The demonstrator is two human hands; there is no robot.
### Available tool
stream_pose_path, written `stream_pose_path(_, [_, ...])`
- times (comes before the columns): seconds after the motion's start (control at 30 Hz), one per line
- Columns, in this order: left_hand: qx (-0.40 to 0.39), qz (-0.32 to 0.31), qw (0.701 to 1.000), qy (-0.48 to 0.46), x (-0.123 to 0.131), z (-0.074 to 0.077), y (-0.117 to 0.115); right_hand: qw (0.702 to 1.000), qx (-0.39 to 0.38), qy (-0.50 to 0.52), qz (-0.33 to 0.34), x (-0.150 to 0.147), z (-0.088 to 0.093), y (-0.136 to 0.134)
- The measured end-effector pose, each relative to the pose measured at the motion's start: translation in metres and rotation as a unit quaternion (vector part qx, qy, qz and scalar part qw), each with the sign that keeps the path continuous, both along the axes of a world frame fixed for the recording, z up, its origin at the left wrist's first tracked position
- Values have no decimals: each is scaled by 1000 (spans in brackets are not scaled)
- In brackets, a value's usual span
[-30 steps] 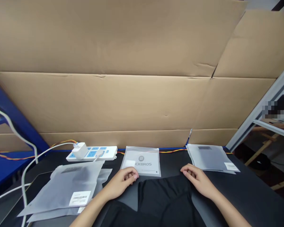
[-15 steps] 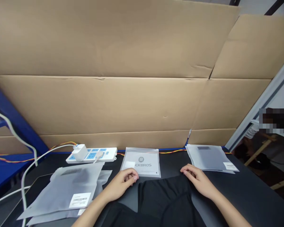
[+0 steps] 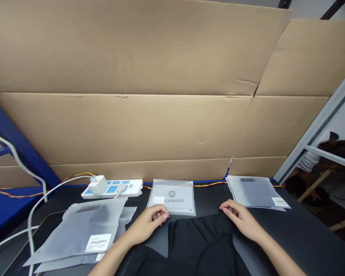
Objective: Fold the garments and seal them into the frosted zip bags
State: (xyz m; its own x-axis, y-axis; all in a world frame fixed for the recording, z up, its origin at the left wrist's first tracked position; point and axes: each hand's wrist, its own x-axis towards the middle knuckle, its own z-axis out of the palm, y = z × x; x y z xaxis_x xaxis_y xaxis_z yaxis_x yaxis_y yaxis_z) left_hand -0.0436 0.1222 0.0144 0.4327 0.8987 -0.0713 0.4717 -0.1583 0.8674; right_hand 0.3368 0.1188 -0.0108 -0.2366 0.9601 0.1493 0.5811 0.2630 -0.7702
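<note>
A black garment [image 3: 201, 237] lies spread on the dark table in front of me, its lower part cut off by the frame edge. My left hand [image 3: 151, 223] rests on the table to the left of it, fingers curled in loosely with nothing visible in them. Just beyond those fingers lies a flat translucent bag [image 3: 171, 199] with printed lettering and a small white label. At the garment's far right corner is my right hand [image 3: 240, 219], its fingers pressed together and bent; no fabric shows between them. Whether its fingertips touch the cloth I cannot tell.
Frosted bags with barcode labels [image 3: 86, 226] lie at left, more bags [image 3: 251, 191] at back right. A power strip [image 3: 135, 186] with plugs and white cables [image 3: 31, 218] sits at back left. A cardboard wall [image 3: 161, 126] closes the rear. Another person [image 3: 310, 159] is beyond the right frame.
Both hands and the garment stay where they were. The view has shifted very slightly.
</note>
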Motion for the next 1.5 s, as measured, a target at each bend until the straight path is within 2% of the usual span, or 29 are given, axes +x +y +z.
stream_pose_path(0.57, [29,-5,998,51,4,5,-3,1000,1,-2,7,1,4,0])
stream_pose_path(0.87, [98,-14,986,133,28,19,-19,999,12,-11,47,-1,6,-6])
stream_pose_path(1.07, [108,-9,985,136,34,15,-18,999,14,-23,18,0,3,-7])
stream_pose_path(1.17, [113,-15,987,110,34,22,-20,999,15,-35,9,2,12,-10])
stream_pose_path(1.27, [161,-26,982,94,31,43,-35,999,39,-33,7,4,30,-29])
stream_pose_path(1.37, [241,-42,962,124,27,56,-66,997,80,-24,7,7,41,-70])
stream_pose_path(1.43, [302,-76,935,169,23,48,-91,996,88,-27,20,12,34,-103])
stream_pose_path(1.5, [365,-134,899,199,18,25,-117,996,64,-49,40,19,17,-134])
